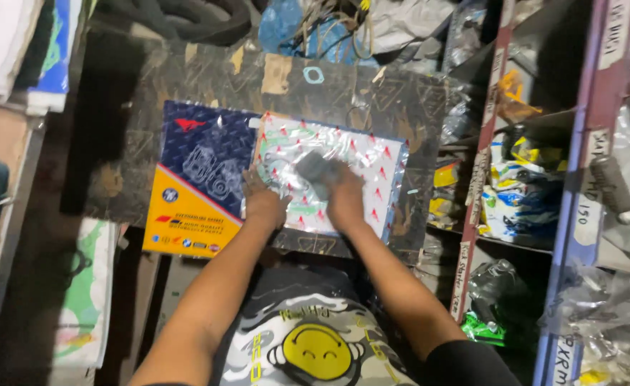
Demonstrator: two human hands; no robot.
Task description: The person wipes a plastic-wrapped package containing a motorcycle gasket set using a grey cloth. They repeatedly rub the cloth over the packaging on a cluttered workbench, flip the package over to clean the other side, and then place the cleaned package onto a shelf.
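We see a clear plastic packet [329,175] lying flat on the bench [372,100], long axis left-right, overlapping a blue-yellow card [200,179]. Left hand [263,200] presses flat on the packet, fingers spread. Right hand [345,196] grips a grey block [315,168] on it.

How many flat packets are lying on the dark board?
2: a blue and yellow packet on the left, and a clear-wrapped white packet beside it under both hands. Others may be hidden underneath.
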